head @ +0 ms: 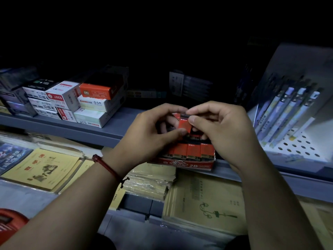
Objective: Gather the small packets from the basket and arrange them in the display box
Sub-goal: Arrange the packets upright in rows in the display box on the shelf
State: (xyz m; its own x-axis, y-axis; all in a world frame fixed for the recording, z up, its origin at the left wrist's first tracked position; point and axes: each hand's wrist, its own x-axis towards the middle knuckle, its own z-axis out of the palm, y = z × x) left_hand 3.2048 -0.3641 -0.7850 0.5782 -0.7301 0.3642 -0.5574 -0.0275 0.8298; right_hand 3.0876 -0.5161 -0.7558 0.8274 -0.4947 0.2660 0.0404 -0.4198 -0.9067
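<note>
Display box (191,164): red card, marked 2B on its front wall, standing at the front edge of the grey shelf (115,130).
Packets in the box (192,150): a front row of small red packets, upright and side by side, each with a dark 2B band at the foot.
Held packet (184,123): red with a dark top end, upright, just above the display box's back part and clear of the row.
Left hand (155,130): above the display box on its left, fingers curled round the held packet, thumb pressed on its red face; whether more packets sit behind it cannot be told.
Right hand (221,127): above the display box on its right, thumb and forefinger pinching the packet's dark top end, other fingers curled below.
Bracelet (108,167): red cord on the left wrist, left of the display box.
Stacked boxes (90,101): white and orange cartons, well left of the display box on the same shelf.
Pens (288,114): pale blue, leaning in a white rack right of the display box.
Notebooks (41,168): yellow covers, below and left of the display box.
</note>
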